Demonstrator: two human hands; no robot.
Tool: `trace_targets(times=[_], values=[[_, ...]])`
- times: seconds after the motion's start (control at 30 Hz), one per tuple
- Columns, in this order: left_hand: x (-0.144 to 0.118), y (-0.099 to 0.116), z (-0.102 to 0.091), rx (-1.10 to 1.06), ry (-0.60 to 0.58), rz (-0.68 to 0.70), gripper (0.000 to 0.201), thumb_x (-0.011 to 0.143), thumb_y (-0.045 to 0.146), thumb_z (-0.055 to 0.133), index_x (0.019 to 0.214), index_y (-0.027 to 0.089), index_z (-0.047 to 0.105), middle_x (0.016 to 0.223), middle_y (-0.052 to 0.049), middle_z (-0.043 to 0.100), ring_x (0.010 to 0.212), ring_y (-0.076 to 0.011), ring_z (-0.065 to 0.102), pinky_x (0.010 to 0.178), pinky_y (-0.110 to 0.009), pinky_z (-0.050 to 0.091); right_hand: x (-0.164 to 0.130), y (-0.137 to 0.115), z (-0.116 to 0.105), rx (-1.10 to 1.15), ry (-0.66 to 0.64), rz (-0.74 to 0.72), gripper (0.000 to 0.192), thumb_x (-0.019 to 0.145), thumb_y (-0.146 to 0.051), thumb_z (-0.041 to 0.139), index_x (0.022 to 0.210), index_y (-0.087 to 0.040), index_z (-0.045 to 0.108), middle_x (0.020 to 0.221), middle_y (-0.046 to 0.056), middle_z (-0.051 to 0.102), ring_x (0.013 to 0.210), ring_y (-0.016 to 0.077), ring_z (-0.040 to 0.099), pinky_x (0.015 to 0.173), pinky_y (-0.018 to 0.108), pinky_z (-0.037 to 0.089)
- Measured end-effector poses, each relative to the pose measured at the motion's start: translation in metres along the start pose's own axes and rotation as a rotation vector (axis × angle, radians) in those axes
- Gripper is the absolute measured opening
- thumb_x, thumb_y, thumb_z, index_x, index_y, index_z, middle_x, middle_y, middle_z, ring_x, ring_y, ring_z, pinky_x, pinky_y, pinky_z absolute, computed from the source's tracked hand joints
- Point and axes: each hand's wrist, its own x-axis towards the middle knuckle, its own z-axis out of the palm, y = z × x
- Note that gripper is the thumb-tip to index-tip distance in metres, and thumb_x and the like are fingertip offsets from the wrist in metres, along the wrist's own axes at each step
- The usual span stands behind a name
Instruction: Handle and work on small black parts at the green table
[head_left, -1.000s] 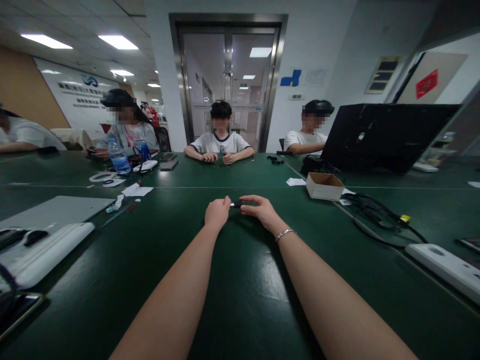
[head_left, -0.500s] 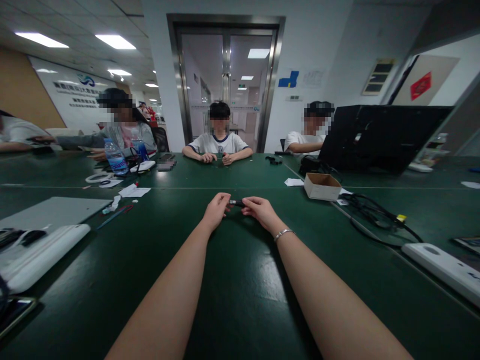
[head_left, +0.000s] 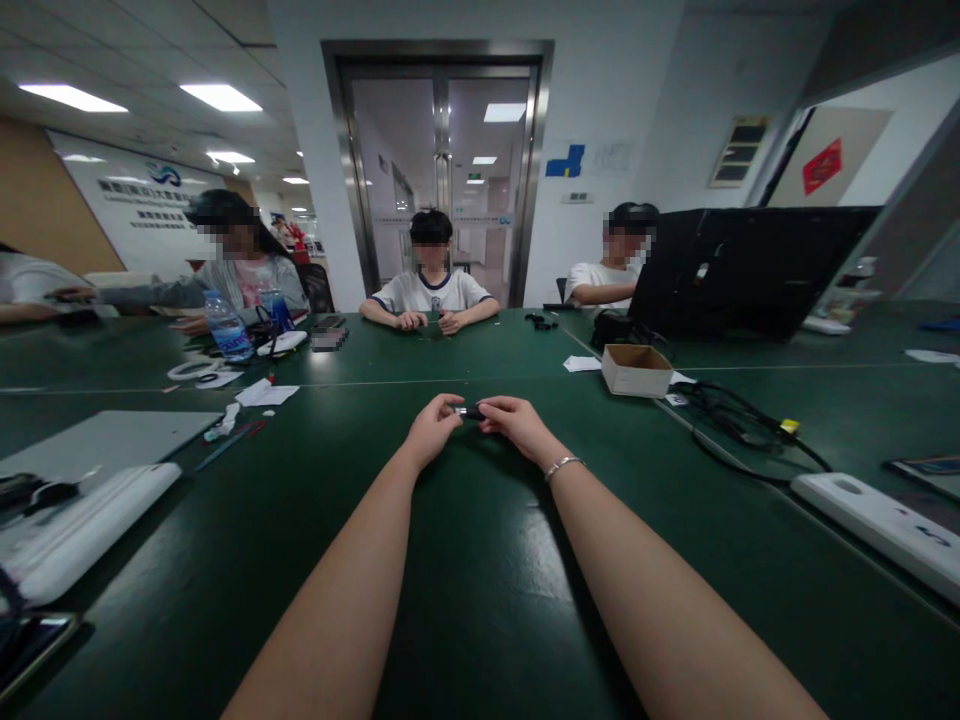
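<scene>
Both our hands have drawn closer, left hand (head_left: 433, 428) and right hand (head_left: 516, 424) pinching the small dark object (head_left: 471, 411) just above the tabletop (head_left: 480, 560); a loosened grip could drop it.

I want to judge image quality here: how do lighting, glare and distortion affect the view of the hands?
Head view: ceiling lights throw soft glare on the green table; wide-angle stretch enlarges the forearms; left hand and right hand appear sharp, but the small dark object between them is too tiny to identify.
</scene>
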Motion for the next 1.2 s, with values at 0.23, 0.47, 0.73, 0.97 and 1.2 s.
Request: trace_targets(times=[0.23, 0.47, 0.73, 0.97, 1.2], values=[[0.004, -0.009, 0.001, -0.04, 0.033, 0.032, 0.054, 0.075, 0.024, 0.063, 0.126, 0.017, 0.048, 0.076, 0.0, 0.06, 0.068, -0.0114, 0.055, 0.067, -0.023, 0.042, 0.0, 0.002, -0.001, -0.008, 0.0, -0.027, 0.013, 0.074, -0.006, 0.072, 0.085, -0.01, 0.07, 0.075, 0.005, 0.069, 0.059, 0.0096, 0.063, 0.056, 0.017, 0.054], [0.003, -0.007, 0.0, 0.078, 0.027, -0.077, 0.038, 0.087, 0.038, 0.049, 0.116, 0.014, 0.057, 0.067, -0.003, 0.063, 0.055, -0.0125, 0.052, 0.056, -0.024, 0.039, 0.001, 0.003, -0.002, -0.019, -0.028, -0.025, 0.014, 0.074, -0.008, 0.073, 0.088, -0.01, 0.07, 0.077, 0.006, 0.068, 0.06, 0.0092, 0.063, 0.058, 0.018, 0.054], [0.001, -0.005, 0.002, 0.041, -0.026, -0.036, 0.045, 0.082, 0.044, 0.057, 0.116, 0.014, 0.057, 0.078, -0.006, 0.067, 0.069, -0.0155, 0.059, 0.061, -0.025, 0.042, 0.002, 0.002, -0.001, -0.011, 0.015, -0.021, 0.014, 0.075, -0.005, 0.07, 0.088, -0.01, 0.068, 0.079, 0.005, 0.068, 0.061, 0.0101, 0.064, 0.059, 0.019, 0.055], [0.005, -0.013, 0.001, 0.137, -0.014, 0.023, 0.036, 0.081, 0.033, 0.056, 0.114, 0.019, 0.059, 0.08, -0.003, 0.065, 0.067, -0.0134, 0.056, 0.062, -0.024, 0.041, 0.001, 0.001, -0.001, -0.022, -0.003, -0.013, 0.015, 0.076, -0.004, 0.069, 0.089, -0.011, 0.068, 0.081, 0.005, 0.068, 0.062, 0.0101, 0.064, 0.059, 0.018, 0.056], [0.004, -0.012, 0.002, 0.103, 0.012, 0.028, 0.042, 0.081, 0.036, 0.057, 0.119, 0.02, 0.055, 0.08, -0.002, 0.063, 0.065, -0.0122, 0.055, 0.061, -0.023, 0.041, 0.001, 0.002, -0.002, -0.036, -0.04, -0.013, 0.017, 0.075, -0.005, 0.07, 0.091, -0.012, 0.069, 0.083, 0.005, 0.069, 0.064, 0.0101, 0.064, 0.06, 0.018, 0.055]])
